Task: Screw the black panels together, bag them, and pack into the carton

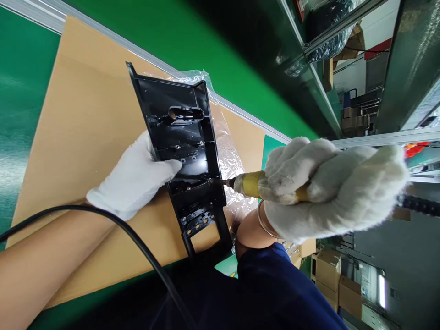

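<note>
**Black panel held from 9 o'clock, driver in from 3 o'clock**

Here's your green surface (206, 50), the brown cardboard sheet (92, 105) lying over it, probably there to spare the panel from scratches. On to the black panel (165, 98), mid-view above the sheet, ribbed inner face up towards you; whether its underside touches the sheet, you can't tell from here. That face-up hold looks chosen to leave the small posts open to the tool.

Its long axis runs from between 11 and 12 o'clock down to between 5 and 6. The end with the oval slot points away from you; the end with the square opening comes back towards your body.

Clear film (230, 146) is bunched at 3 o'clock, beside the panel and partly behind it.

Now your right hand (330, 192), gloved, its grip closed round the yellow driver (252, 184). Over at 9 o'clock, your left hand (132, 176), also gloved, grips the panel's long edge, thumb over the inner face, fingers out of sight; it seems to brace against the driver's push.

A black cable (68, 207) arcs across your left forearm, from 8 towards 6 o'clock. And smallest, the driver's thin shaft (218, 182), lying nearly level, its tip at a post near the panel's right edge.
</note>
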The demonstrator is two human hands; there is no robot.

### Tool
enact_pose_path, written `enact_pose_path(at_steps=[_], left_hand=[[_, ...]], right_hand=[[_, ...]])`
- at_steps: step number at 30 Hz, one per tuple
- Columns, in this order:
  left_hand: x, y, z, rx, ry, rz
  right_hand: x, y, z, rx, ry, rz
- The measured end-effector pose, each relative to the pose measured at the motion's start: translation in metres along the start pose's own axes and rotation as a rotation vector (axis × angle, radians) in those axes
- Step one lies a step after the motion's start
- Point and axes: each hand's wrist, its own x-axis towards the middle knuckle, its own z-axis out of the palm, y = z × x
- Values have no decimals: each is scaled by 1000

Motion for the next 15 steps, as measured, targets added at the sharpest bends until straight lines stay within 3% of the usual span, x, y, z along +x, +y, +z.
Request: enact_pose_path(at_steps=[2, 4, 10, 15], left_hand=[[0, -1, 0, 2, 7, -6], [0, -1, 0, 10, 22, -14], [2, 1, 1, 43, 38, -15], [3, -1, 1, 27, 23, 11]], right_hand=[[1, 0, 6, 71, 150, -63], [1, -1, 9, 35, 180, -86], [-8, -5, -7, -222, -14, -8], [-27, 20, -15, -515, -147, 176]])
